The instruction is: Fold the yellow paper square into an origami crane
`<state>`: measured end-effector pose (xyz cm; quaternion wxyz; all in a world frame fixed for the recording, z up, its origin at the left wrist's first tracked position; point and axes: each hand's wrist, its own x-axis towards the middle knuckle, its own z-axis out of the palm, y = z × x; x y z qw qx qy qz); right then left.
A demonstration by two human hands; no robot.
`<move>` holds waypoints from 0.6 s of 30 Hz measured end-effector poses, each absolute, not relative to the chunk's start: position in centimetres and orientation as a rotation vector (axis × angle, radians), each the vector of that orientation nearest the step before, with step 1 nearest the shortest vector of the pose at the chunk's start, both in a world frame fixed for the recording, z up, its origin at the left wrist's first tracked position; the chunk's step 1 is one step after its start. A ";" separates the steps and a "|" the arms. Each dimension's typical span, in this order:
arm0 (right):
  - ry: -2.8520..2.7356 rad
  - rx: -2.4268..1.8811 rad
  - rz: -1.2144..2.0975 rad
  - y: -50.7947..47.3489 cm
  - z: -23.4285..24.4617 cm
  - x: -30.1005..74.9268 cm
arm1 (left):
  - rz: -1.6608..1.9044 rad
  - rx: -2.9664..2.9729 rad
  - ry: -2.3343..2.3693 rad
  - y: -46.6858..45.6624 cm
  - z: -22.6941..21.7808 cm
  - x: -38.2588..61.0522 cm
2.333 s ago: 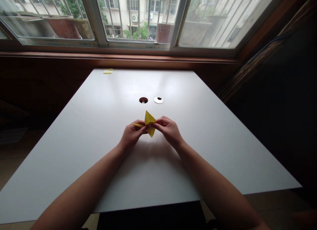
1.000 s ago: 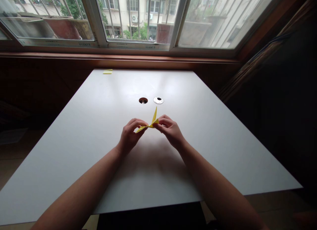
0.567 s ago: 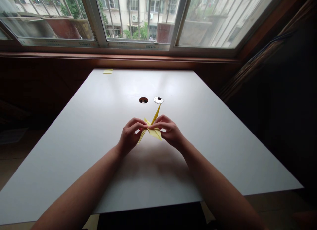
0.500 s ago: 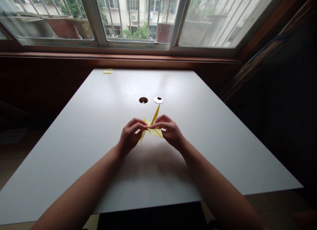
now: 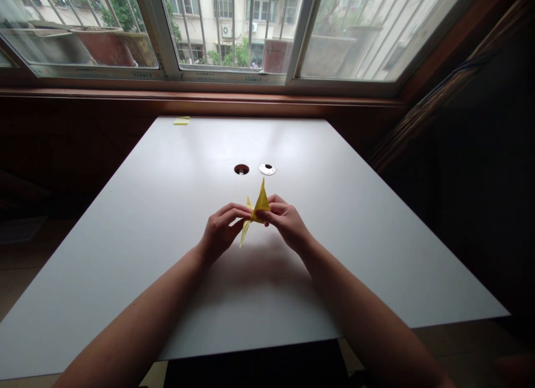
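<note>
A piece of folded yellow paper (image 5: 262, 200), with several pointed flaps like an origami figure, is held above the middle of the table. My left hand (image 5: 221, 227) pinches its left side between thumb and fingers. On the other side, my right hand (image 5: 288, 221) grips the paper with the thumb in front and fingers behind. One broad flap points up and away from me; a narrow one hangs down beside my left fingertips. The fingers cover the paper's centre.
The white table (image 5: 137, 265) stretches toward a barred window (image 5: 234, 31). Beyond my hands are a round hole (image 5: 241, 169) in the tabletop and a white round cover (image 5: 267, 169). A yellow paper pad (image 5: 181, 121) lies at the far left edge. A dark curtain (image 5: 443, 87) hangs at right.
The upper flap now shows a broad face instead of a thin edge. My right thumb has come over the front of the paper, and the lower right flap no longer shows.
</note>
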<state>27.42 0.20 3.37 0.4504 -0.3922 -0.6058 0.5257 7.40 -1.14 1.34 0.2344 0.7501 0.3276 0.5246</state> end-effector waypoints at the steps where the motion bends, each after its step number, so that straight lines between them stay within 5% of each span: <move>1: -1.475 -0.971 1.334 0.2 3.3 27.4 | 1.440 2.059 0.894 -1.1 1.3 7.4; 18: -1.044 -0.980 1.682 0.4 2.9 27.5 | 1.372 1.612 0.932 -0.9 0.1 7.8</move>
